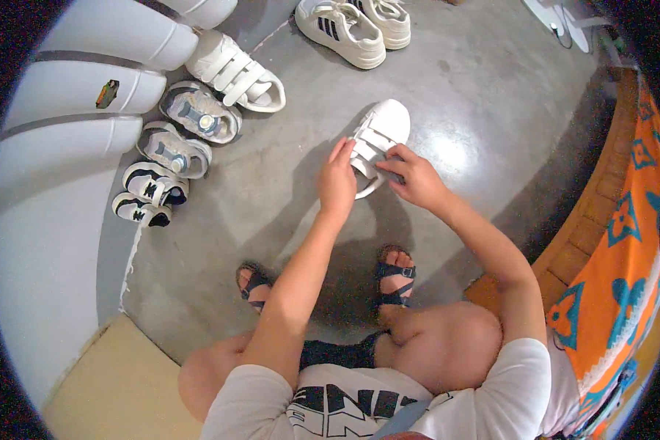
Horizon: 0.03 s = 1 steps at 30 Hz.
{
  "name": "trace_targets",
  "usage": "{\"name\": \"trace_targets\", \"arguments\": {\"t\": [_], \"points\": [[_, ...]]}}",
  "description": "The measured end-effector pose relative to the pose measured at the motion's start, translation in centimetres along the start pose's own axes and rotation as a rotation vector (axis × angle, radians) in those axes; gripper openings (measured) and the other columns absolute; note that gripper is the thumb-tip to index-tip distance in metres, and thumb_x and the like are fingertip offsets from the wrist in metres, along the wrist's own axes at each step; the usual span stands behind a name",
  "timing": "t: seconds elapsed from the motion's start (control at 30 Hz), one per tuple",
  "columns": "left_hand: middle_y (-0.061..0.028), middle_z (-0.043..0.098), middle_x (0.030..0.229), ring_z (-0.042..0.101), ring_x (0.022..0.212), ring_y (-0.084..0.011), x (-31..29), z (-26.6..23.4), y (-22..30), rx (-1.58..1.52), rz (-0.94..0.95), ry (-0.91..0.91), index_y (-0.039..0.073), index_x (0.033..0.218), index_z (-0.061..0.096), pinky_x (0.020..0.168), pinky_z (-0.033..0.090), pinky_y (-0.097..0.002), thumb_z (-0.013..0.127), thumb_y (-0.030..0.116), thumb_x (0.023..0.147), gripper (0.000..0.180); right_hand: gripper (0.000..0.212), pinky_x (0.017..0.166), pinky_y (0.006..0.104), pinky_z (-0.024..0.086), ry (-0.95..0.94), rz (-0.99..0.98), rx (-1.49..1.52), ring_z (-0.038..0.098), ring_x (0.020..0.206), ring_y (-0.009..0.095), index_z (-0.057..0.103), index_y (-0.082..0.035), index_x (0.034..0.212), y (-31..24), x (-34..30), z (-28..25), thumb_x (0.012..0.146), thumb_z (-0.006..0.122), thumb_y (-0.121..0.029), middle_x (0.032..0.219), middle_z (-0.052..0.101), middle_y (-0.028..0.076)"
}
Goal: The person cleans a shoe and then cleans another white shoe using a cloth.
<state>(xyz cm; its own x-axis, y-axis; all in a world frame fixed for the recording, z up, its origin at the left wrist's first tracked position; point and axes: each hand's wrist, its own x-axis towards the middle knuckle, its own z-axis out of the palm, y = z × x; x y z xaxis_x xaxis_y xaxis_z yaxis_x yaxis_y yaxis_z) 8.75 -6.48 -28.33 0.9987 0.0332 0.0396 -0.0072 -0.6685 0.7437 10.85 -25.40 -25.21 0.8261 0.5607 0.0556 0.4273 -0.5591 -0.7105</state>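
A white shoe (389, 125) with hook-and-loop straps rests on the floor in front of me, toe pointing away. My left hand (336, 180) holds it along its left side, the fingertips by the strap edges. My right hand (419, 178) is at its right side, with bent fingers at the lower strap (367, 152). Whether that strap is fastened is too small to tell. Between my hands the heel opening of the shoe shows.
Along the white cabinet (66, 158) at left stand a white strapped shoe (235, 73), grey sneakers (198, 111) and small black-and-white shoes (154, 183). White striped sneakers (341, 33) are at the far side. An orange patterned cloth (616, 271) hangs over a wooden edge (590, 227) at right.
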Motion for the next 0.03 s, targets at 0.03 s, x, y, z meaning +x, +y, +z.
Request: {"name": "trace_targets", "arguments": {"t": [0.03], "points": [[-0.0150,0.056,0.131,0.059,0.108,-0.0354,-0.01,0.10,-0.14,0.017,0.015,-0.001,0.005,0.122,0.060,0.089,0.049,-0.0397,0.053,-0.002,0.086,0.037,0.033,0.076,0.0329,0.056,0.032,-0.009,0.019,0.066,0.090,0.026,0.070,-0.007,0.106,0.64,-1.10,0.03,0.072,0.069,-0.004,0.107,0.057,0.011]]}}
